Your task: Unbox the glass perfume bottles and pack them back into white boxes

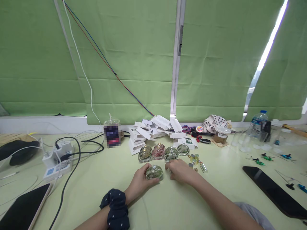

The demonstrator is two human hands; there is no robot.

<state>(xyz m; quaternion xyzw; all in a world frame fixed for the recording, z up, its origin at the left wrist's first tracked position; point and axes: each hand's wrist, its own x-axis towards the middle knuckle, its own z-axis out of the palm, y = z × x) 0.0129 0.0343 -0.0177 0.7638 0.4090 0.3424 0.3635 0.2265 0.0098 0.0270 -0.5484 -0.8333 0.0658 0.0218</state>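
My left hand (140, 180) is wrapped round a squat, rounded glass bottle (154, 172) with green contents and a small clear knob on top. It stands upright at the table's middle. To its right, my right hand (178, 171) has its fingers curled together, pointing down near the tabletop. What those fingers hold, if anything, is hidden. Just behind the hands is a row of similar bottles: an amber-dark bottle (145, 153), a pink bottle (158, 151), a greenish bottle (171, 152) partly behind my right hand, and a clear-green bottle (183, 149). Small vials (203, 167) lie right of my right hand.
Behind the bottles is a heap of white cartons (153, 127). A power strip (59, 159) with black cables and a tablet (26, 207) lie left. A plastic cup (111, 132) stands behind. Right are a black phone (273, 190), clear cups (244, 142) and a water bottle (259, 123).
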